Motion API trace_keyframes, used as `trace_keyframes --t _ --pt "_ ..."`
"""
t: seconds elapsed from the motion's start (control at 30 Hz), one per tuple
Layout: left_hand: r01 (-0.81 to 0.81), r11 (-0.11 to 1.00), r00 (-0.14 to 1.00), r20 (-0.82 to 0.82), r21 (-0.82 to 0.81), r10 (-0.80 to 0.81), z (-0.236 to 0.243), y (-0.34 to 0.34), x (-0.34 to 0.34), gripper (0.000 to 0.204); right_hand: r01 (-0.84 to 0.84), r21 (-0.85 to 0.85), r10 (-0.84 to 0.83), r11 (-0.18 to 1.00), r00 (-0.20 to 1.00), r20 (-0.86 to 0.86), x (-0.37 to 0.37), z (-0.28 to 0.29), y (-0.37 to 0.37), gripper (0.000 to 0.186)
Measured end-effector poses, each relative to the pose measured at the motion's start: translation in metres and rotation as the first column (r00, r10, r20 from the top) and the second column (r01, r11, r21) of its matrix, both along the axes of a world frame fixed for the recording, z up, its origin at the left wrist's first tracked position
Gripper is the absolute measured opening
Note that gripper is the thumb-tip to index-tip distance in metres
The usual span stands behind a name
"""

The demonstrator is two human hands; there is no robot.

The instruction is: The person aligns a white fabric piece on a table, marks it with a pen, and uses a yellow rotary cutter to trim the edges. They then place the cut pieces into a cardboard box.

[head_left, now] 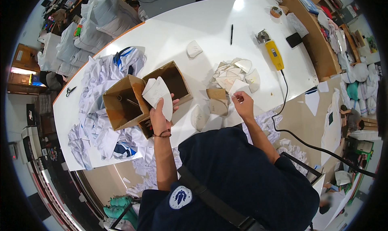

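In my left hand (162, 111) are a few white cut pieces (157, 93) with curved edges and faint pencil marks; whether they are cloth or paper I cannot tell. The hand is beside two open cardboard boxes (126, 103). My right hand (243, 105) pinches the lower corner of a small white cut piece (239, 86). This piece is at the front of a loose pile of similar white pieces (230, 72). Close by the right hand are a small brown cardboard piece (217, 94) and a marked beige piece (218, 107). Another curved piece (199, 118) lies nearer to me.
Rumpled white cloth (97, 93) covers the table's left side, with scissors (71, 91) beyond it. At the right lie a yellow electric rotary cutter (274, 55) with its black cord, a phone (294, 40) and a pen (232, 34). Stuffed plastic bags (107, 14) stand behind.
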State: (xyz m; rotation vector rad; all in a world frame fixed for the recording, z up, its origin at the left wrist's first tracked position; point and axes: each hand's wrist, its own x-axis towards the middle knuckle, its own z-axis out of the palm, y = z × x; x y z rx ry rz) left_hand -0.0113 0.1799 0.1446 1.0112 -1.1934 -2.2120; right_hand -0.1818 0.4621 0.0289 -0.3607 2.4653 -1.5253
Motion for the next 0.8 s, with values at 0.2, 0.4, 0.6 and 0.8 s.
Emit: trace_keyframes --t 0.2,0.4,0.6,0.8 --pt "0.0 1.0 1.0 -0.017 0.011 0.001 -0.002 0.0 -0.001 0.044 -0.173 0.261 0.14 0.95 0.98 0.139 0.022 -0.003 -0.001 0.049" --pt "-0.008 1.0 1.0 -0.011 0.003 0.008 -0.005 0.0 0.001 0.044 -0.133 0.175 0.055 0.976 0.919 0.39 0.034 -0.014 0.001 0.055" --pt "0.002 1.0 1.0 -0.002 -0.01 -0.002 -0.007 0.001 0.001 0.043 -0.193 -0.001 0.183 0.981 0.929 0.323 0.019 0.009 0.028 0.04" --pt "0.012 1.0 1.0 0.002 -0.012 -0.012 -0.007 0.001 0.001 0.042 -0.179 -0.094 0.192 0.979 0.969 0.156 0.024 0.03 0.02 0.014"
